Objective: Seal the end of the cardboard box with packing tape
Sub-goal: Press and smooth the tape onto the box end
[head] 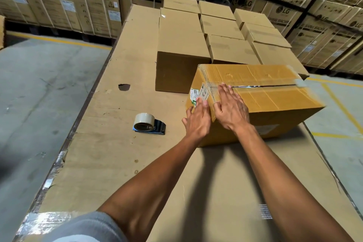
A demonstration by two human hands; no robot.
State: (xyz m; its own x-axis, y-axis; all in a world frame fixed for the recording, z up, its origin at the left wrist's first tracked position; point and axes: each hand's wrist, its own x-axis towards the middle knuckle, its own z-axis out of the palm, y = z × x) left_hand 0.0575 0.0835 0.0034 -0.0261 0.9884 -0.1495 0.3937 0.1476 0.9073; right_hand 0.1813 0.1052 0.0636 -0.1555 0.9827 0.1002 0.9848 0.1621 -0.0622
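A brown cardboard box (271,92) lies on the cardboard-covered work surface (121,153), its top seam running left to right under clear tape. My right hand (230,108) lies flat on the box's near left top corner, fingers spread over the tape strip (213,88). My left hand (197,122) presses flat against the left end face, just below a white and green label (197,94). A roll of packing tape (144,122) on a dark blue dispenser (158,127) rests on the surface left of the box, apart from both hands.
Several closed plain cartons (182,45) are packed in rows right behind the box. Tall LG washing machine cartons (94,2) line the back and right. A dark hole (124,87) marks the surface. The surface's left edge (64,143) drops to grey concrete floor.
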